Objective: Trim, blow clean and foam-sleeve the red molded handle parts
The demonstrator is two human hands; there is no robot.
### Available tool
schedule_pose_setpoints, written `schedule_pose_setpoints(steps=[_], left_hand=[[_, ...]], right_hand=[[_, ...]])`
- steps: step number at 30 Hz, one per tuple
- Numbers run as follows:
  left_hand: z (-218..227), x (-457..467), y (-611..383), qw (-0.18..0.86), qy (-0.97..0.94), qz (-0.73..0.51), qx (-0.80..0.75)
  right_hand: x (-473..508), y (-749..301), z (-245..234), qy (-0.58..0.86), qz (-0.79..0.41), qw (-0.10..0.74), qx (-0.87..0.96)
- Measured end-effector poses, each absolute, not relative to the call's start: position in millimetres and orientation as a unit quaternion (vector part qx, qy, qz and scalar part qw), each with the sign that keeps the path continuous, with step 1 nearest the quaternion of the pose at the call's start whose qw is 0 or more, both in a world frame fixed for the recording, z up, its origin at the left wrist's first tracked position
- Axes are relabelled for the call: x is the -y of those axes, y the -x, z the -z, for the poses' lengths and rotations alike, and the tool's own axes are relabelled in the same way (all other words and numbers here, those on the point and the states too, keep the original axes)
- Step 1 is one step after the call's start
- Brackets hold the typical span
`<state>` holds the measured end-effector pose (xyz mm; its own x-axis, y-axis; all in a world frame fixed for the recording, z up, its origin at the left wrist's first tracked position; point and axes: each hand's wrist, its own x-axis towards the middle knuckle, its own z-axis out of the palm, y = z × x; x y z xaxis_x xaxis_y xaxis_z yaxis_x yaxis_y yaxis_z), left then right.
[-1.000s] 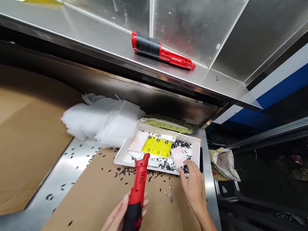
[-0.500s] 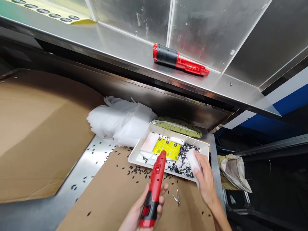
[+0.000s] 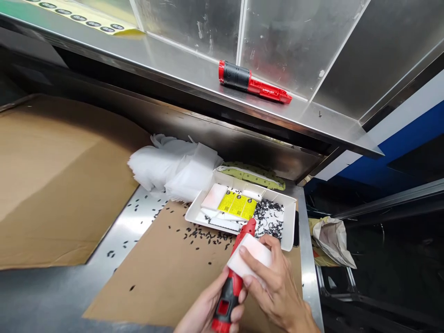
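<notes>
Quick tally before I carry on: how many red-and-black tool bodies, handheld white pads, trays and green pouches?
Red-and-black tool bodies: 2 (one in the left hand, one on the shelf)
White pad in the right hand: 1
Tray: 1
Green pouch: 1
Total: 5

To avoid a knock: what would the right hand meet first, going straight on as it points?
The right hand would likely meet the held red tool, behind its white pad; contact is unclear.
</notes>
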<state>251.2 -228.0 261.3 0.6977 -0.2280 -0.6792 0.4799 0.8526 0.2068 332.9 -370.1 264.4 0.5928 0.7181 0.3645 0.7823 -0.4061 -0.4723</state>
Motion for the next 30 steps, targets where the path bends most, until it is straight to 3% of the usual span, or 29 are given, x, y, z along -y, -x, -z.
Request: schedule_pose_setpoints(steps=[17,24,30], left_hand=[[-262,252,-240,0.834,-0.428,0.139,-0.318],[-251,243,-235,0.913,-0.236,0.174,-0.284],[-228,239,-231,0.941,-0.147,0.267,-0.144]], right_hand=[[372,-312,-272,0.838,0.137,0.291,0.440],[373,-317,-268,0.814,0.136,0.340,0.451],[379,-325,-268,0.858,0.163,0.309,0.375]])
